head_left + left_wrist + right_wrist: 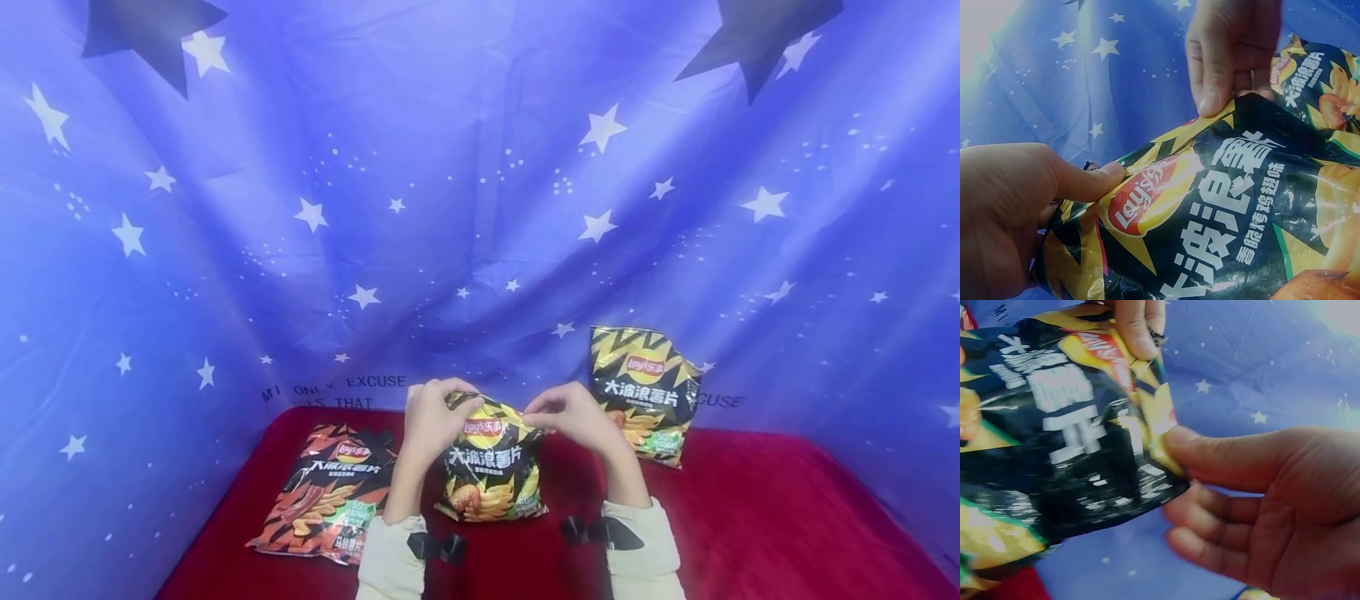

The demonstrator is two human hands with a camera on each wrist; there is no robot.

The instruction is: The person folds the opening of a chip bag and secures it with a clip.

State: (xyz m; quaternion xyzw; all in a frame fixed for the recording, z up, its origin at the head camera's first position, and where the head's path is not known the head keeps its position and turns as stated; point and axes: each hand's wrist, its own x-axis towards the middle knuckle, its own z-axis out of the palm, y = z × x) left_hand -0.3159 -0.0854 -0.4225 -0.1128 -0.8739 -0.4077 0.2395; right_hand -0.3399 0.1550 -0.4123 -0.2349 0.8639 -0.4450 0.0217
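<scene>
A black and yellow Lay's chip bag [491, 467] stands upright on the red cloth between both hands. The left hand [438, 421] grips its top left corner, thumb on the front and the other fingers behind, as the left wrist view shows. At the top right corner the right hand [581, 417] pinches the edge between thumb and fingers. In the right wrist view the right thumb [1210, 453] presses on the yellow top edge. The bag's front, with its red logo [1144, 197], faces the person, and its back is hidden.
An orange and black chip bag [326, 492] lies to the left, partly behind the left forearm. Behind the right hand, a second black and yellow chip bag [645, 396] leans at the blue star-printed curtain [480, 208]. Red cloth [787, 517] covers the table.
</scene>
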